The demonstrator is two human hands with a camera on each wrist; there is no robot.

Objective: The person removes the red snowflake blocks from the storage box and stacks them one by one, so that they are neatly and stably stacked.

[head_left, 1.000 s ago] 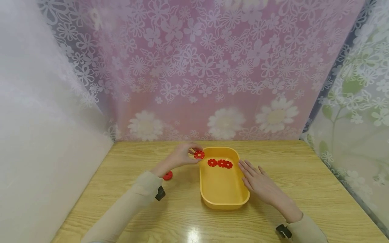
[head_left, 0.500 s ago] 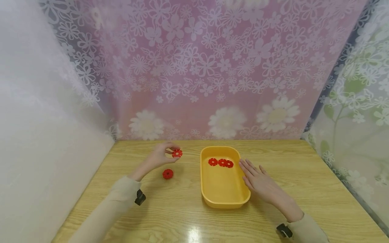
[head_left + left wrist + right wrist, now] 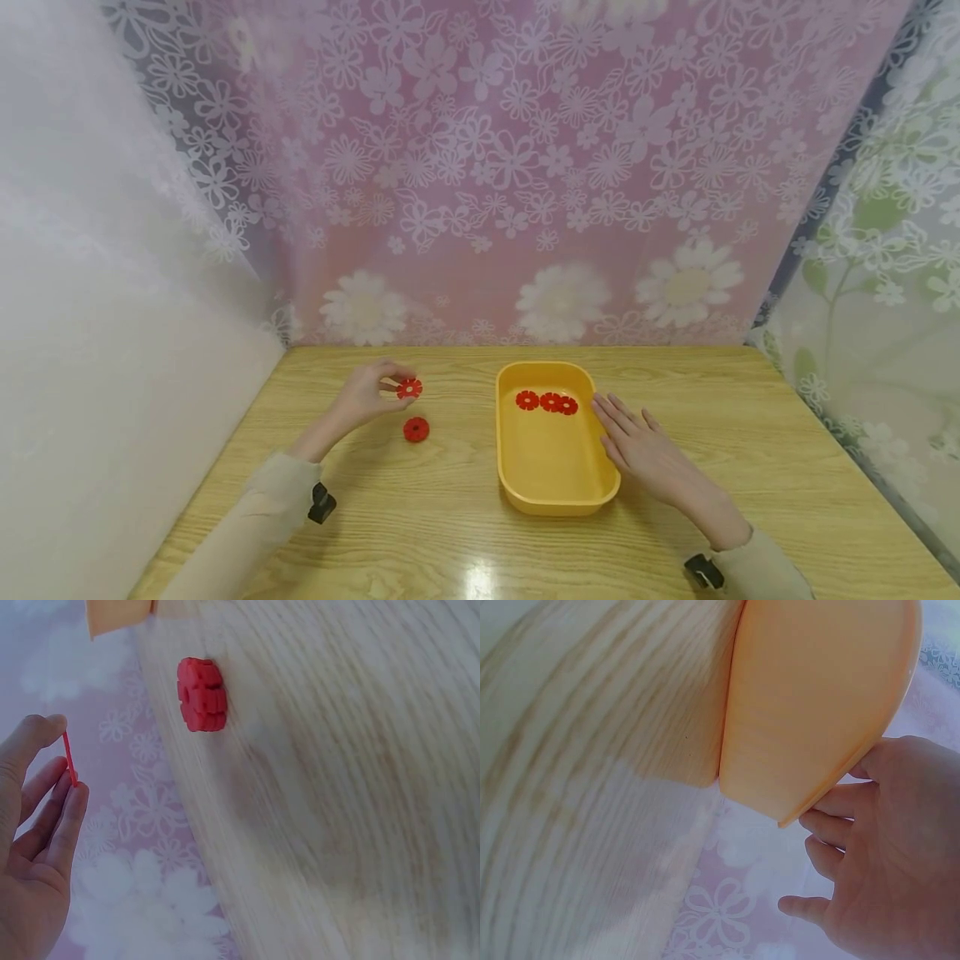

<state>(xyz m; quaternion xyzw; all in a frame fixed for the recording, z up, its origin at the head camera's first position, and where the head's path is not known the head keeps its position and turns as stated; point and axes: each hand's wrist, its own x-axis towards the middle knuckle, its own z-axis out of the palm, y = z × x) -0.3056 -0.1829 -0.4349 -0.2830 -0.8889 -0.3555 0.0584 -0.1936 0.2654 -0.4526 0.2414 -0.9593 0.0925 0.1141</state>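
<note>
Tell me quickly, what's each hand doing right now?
Left hand: closed, pinching a red disc.
Right hand: open, touching the side of the yellow tub.

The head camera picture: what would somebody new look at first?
Probably the yellow tub on the table, with three red discs showing inside its far end. Then the left hand, pinching another red disc above the table near a small red stack; the right hand rests against the tub's right side.

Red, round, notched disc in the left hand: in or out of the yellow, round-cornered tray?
Out: the left hand has the red disc in its grip, wood-grain tabletop showing between disc and yellow tray.
</note>
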